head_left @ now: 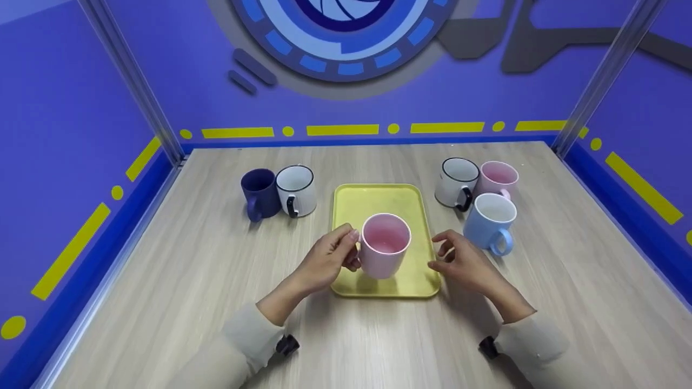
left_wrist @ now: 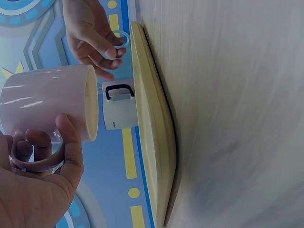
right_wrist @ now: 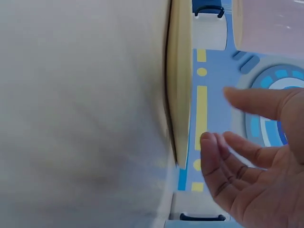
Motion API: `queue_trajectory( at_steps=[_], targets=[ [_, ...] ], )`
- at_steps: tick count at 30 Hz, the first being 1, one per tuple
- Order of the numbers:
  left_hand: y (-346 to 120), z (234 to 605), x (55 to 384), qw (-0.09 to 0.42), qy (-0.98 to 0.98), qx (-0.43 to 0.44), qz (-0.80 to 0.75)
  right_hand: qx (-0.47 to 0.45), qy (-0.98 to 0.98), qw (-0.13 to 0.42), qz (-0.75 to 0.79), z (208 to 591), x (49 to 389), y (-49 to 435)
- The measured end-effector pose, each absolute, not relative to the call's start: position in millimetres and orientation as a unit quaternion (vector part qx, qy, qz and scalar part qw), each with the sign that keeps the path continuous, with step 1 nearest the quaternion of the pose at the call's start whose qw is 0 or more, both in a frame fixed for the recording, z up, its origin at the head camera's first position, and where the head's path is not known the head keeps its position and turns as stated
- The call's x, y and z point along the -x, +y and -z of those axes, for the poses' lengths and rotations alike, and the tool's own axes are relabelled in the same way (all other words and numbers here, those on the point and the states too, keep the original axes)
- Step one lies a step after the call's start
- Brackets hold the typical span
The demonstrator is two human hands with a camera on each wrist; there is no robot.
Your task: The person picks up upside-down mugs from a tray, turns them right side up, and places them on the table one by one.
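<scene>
Above the yellow tray (head_left: 378,202) a pink mug (head_left: 385,259) is held upright in the air. My left hand (head_left: 327,258) grips it by the handle, with fingers hooked through the loop, as the left wrist view shows on the pink mug (left_wrist: 45,97). My right hand (head_left: 465,262) hovers by the tray's right edge, its fingers loosely bent with nothing between them. In the right wrist view the right hand (right_wrist: 266,166) has thumb and fingers apart. The blue mug (head_left: 491,221) stands just beyond that hand, on the table.
A navy mug (head_left: 260,192) and a white mug (head_left: 297,194) with black rim stand side by side at the back left. Another white mug (head_left: 454,183) and a second pink mug (head_left: 500,175) stand close to the blue one. Blue panels (head_left: 346,113) wall the wooden table.
</scene>
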State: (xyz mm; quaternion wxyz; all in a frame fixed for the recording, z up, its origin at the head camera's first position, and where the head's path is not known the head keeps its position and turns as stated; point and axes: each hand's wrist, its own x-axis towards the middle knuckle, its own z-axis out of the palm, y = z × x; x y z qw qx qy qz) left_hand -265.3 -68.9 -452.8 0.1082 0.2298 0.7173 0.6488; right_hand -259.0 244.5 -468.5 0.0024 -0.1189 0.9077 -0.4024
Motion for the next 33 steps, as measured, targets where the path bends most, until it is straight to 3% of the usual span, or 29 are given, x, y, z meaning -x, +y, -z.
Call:
queue_trajectory(
  at_steps=[20,33],
  targets=[
    [-69.5,453.0,263.9,0.109,0.718,-0.234,-0.647,0.135,0.939,0.078,0.308,471.3,262.9,239.0],
    [-70.8,452.1,263.6,0.119,0.712,-0.23,-0.653,0.142,0.935,0.09,0.312,473.2,263.7,239.5]
  ],
)
